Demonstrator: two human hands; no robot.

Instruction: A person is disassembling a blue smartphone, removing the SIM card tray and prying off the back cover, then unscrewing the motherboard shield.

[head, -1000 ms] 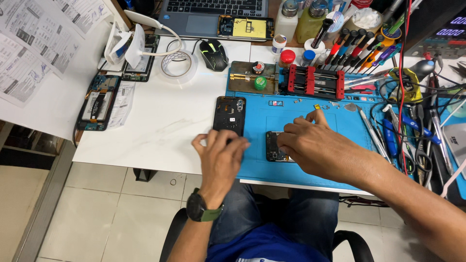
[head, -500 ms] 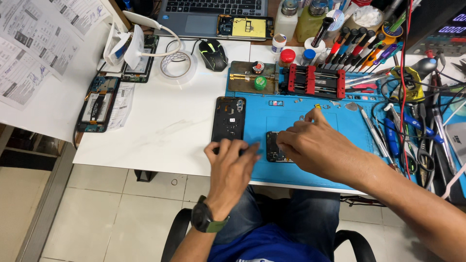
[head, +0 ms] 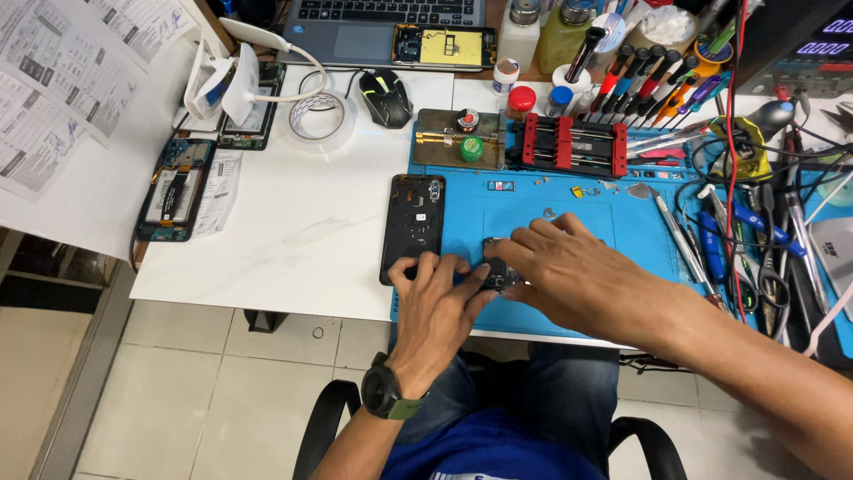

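A phone repair workshop: a blue work mat centre-right, screwdrivers racked upper right, opened phones at left.

White marble-look tabletop. Carried a blue rubber work mat, a black opened phone body half on the mat's left edge, a roll of clear tape, a black computer mouse, another dismantled phone at the left edge.
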